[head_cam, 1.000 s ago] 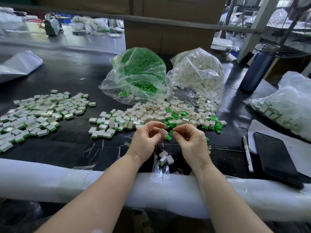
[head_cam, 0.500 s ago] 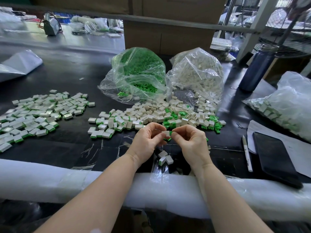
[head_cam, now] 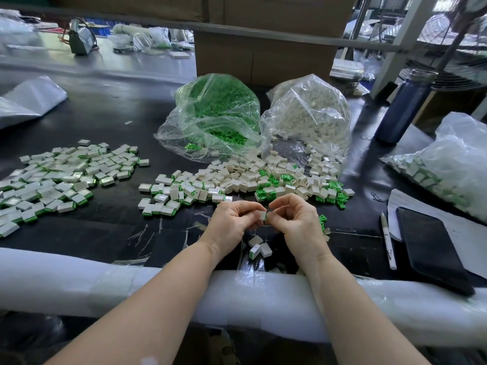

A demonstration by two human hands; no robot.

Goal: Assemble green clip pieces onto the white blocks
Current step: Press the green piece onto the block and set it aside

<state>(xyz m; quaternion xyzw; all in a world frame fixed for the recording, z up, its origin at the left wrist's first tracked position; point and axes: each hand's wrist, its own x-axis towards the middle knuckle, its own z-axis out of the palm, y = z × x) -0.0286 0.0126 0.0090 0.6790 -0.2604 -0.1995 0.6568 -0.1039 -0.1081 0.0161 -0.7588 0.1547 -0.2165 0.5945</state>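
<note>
Along the left edge of the bench lies my pile of finished blocks [head_cam: 60,177], white with green showing along one side, and it has not shifted in the last second. Nearer the middle sits the loose heap of white blocks [head_cam: 237,177] with green clips [head_cam: 266,192] scattered through it, in front of the bag of green clips [head_cam: 218,114] and the bag of white blocks [head_cam: 308,117] toward the far edge.

My left hand [head_cam: 232,219] pinches one white block [head_cam: 262,215] between thumb and fingertips, held just above the bench near the front edge. A second ago a green clip showed plainly in the gap between my hands; now my hands have closed together and only a sliver of green [head_cam: 266,216] peeks out at the block's right side. My right hand [head_cam: 297,219] is curled and pressed against that side, fingertips pinching the clip. I judge the clip is going in or nearly seated, though my fingers hide the joint, so I cannot tell whether it has clicked home.

Just below my hands, three small blocks [head_cam: 259,247] lie at the front edge. At the right edge rest a pen [head_cam: 387,241] and a dark phone [head_cam: 432,248]
</note>
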